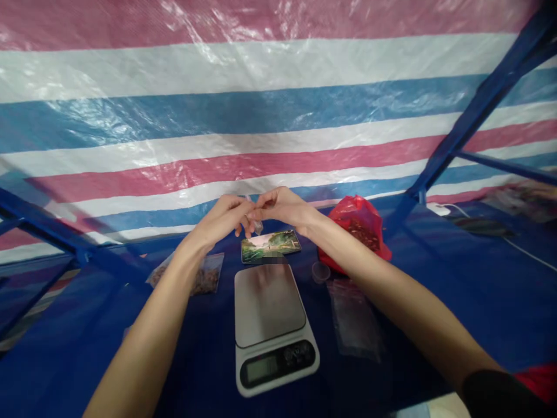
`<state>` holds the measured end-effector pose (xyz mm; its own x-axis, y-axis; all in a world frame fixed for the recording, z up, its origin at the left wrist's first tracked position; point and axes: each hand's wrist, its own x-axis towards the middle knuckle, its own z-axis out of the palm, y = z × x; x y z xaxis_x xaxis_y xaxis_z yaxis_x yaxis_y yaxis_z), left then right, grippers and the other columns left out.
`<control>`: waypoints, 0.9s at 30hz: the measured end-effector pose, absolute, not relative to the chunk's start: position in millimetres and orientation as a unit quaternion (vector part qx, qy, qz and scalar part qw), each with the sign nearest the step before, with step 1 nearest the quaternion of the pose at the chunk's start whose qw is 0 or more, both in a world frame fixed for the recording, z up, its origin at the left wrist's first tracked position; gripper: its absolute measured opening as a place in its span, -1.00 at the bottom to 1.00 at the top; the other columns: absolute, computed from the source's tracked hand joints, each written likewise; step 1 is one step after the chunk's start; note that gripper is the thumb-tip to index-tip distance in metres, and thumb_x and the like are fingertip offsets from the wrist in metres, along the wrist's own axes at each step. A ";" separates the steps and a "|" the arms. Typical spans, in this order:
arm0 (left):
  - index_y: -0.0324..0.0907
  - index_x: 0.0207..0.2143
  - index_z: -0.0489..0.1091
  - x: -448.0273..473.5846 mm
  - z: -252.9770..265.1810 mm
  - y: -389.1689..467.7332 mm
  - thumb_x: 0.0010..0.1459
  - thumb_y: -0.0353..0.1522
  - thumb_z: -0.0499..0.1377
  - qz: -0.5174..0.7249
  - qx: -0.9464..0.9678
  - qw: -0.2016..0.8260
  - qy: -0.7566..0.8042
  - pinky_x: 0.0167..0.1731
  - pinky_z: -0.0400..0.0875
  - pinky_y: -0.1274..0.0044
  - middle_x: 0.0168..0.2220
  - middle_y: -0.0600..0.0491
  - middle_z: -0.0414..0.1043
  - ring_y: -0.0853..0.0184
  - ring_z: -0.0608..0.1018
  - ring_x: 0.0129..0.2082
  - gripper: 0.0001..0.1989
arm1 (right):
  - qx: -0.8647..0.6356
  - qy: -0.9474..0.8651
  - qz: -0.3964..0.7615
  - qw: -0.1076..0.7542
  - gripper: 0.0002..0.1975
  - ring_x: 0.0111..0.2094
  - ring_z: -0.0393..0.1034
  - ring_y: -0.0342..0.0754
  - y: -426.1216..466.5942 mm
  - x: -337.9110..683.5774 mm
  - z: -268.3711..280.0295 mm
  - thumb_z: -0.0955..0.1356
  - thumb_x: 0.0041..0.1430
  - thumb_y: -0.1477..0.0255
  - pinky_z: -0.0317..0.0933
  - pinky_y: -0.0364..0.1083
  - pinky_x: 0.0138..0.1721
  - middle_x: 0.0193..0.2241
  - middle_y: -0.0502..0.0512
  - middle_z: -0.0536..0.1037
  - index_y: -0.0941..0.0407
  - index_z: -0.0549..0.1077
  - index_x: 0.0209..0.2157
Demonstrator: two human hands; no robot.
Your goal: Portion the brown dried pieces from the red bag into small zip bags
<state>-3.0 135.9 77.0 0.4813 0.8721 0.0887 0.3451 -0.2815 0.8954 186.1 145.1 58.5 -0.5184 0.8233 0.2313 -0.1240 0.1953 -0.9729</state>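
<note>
Above the far side of the phone, my left hand and my right hand meet, fingers bent and pinched together. Between them is a small clear plastic bag, mostly hidden by the fingers. The phone lies flat and shows a green landscape picture. Nearer to me sits a white kitchen scale with a bare metal plate; its display is too faint to read. To the left, partly behind my left forearm, lie filled zip bags with brownish contents.
A red plastic bag of dark reddish dried pieces stands open at right. Beside it are a small clear round cup and flat clear zip bags. Blue metal posts and a striped tarp bound the blue table.
</note>
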 end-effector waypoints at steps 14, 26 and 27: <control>-0.21 -0.30 0.56 -6.5 60.5 149.5 0.36 -0.15 0.15 0.279 0.720 0.500 0.392 -0.49 0.41 0.57 -0.37 -0.06 0.66 0.33 0.69 -0.43 -0.66 | -0.323 -0.674 0.539 0.387 -0.69 -0.47 0.44 -0.12 153.7 197.6 46.6 0.62 -0.03 0.22 0.26 -0.07 -0.36 -0.53 0.04 0.63 0.12 0.56 -0.53; -0.19 -0.41 0.43 14.1 56.9 142.5 0.31 -0.27 0.11 0.324 0.671 0.479 0.463 -0.59 0.33 0.61 -0.43 0.04 0.58 0.35 0.68 -0.54 -0.74 | -0.330 -0.702 0.490 0.399 -0.86 -0.43 0.51 -0.08 159.7 202.0 48.3 0.60 -0.06 0.37 0.37 -0.05 -0.32 -0.49 0.05 0.68 0.12 0.67 -0.48; -0.19 -0.41 0.43 15.0 57.3 141.1 0.30 -0.26 0.12 0.330 0.666 0.478 0.467 -0.60 0.34 0.61 -0.43 0.04 0.58 0.34 0.68 -0.54 -0.74 | -0.329 -0.703 0.490 0.398 -0.87 -0.42 0.52 -0.07 159.4 202.3 49.3 0.60 -0.06 0.37 0.37 -0.05 -0.30 -0.48 0.05 0.68 0.11 0.68 -0.46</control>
<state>15.0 141.1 57.3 0.3451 0.9385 -0.0070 0.3064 -0.1056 0.9460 202.3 159.4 49.3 -0.4676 0.8515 0.2374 0.0720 0.3044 -0.9498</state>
